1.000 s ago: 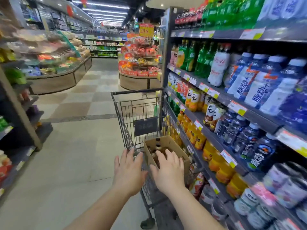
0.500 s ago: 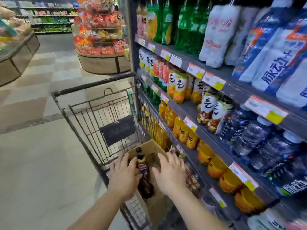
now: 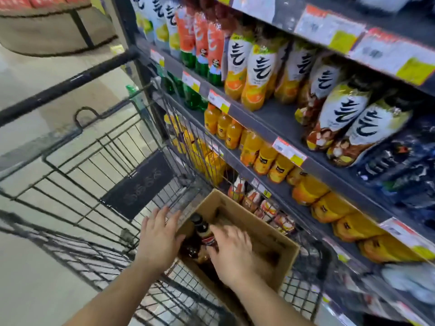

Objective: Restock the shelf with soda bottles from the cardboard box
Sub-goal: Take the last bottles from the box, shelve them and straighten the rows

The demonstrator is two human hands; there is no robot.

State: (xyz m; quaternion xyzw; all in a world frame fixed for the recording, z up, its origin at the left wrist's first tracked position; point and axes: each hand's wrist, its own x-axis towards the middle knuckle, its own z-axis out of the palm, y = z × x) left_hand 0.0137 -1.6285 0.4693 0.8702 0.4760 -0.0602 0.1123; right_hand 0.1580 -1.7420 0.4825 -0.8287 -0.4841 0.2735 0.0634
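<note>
Soda bottles (image 3: 202,234) all sit in the cardboard box (image 3: 263,234); none shelved that you can see. Your left hand (image 3: 160,236) fingers spread flat, your right hand (image 3: 231,249) reaching a bottle, grip unclear.

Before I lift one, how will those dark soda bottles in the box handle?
The soda bottles look full of dark liquid, so probably heavy for their size. Smooth plastic may slip, so grip near the cap. The half-empty cardboard box lets neighbours tip.
</note>
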